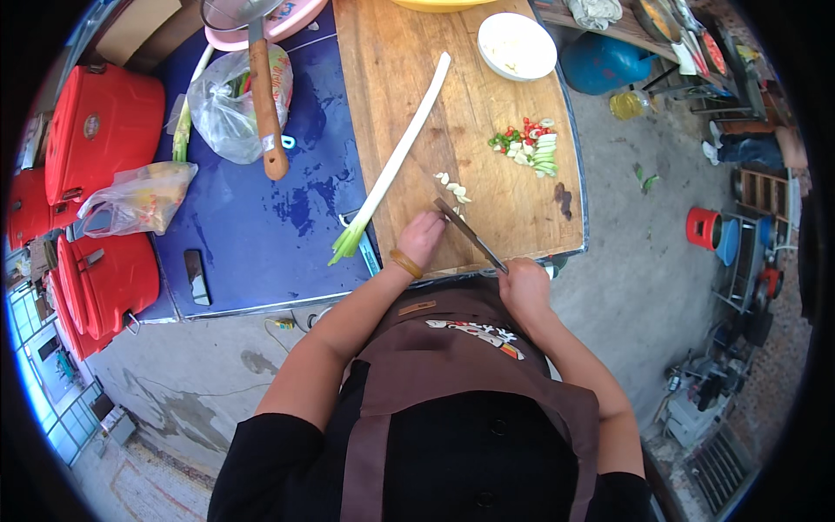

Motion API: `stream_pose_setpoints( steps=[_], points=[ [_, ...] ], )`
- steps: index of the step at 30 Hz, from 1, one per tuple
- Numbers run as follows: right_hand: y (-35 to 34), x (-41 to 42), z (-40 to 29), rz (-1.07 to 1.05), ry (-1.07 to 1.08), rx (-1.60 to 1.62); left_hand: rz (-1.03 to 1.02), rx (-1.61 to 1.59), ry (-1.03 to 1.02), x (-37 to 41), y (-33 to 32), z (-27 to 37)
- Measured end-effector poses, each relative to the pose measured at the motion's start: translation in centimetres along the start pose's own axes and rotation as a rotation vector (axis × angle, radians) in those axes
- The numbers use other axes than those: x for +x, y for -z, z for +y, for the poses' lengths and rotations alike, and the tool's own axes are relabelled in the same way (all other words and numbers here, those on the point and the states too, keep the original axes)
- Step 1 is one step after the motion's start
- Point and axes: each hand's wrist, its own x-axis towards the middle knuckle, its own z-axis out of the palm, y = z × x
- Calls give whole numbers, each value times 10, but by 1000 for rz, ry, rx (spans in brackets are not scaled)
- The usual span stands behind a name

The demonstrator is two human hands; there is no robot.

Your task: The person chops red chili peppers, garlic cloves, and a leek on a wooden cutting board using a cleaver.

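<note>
My right hand (pixel 526 286) grips the handle of a kitchen knife (pixel 471 233), its blade slanting up and left over the wooden cutting board (pixel 398 65). Fingers curled, my left hand (pixel 423 238) rests on the board beside the blade's tip; whatever lies under those fingers is hidden. Just beyond the blade lie several pale garlic slices (pixel 455 189). A long leek (pixel 404 147) lies diagonally to the left, its green end over the board's edge. Chopped red and green chili (pixel 520 137) forms a pile with sliced green stalk (pixel 545 156) at the right.
A white bowl (pixel 517 47) with pale pieces stands at the board's far right. On the blue table (pixel 306 215) are a plastic bag of vegetables (pixel 228 111), a wooden-handled strainer (pixel 266 111), another bag (pixel 147 196) and a phone (pixel 197 277). Red containers (pixel 107 130) line the left edge.
</note>
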Motion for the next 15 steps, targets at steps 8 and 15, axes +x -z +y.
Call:
stream_pose_setpoints(
  steps=[8,15],
  points=[
    [-13,3,5,26,-9,-3,-60,17,-8,-1,1,-2],
    [-21,2,9,-6,-65,-14,-53,-3,12,0,-1,0]
  ],
)
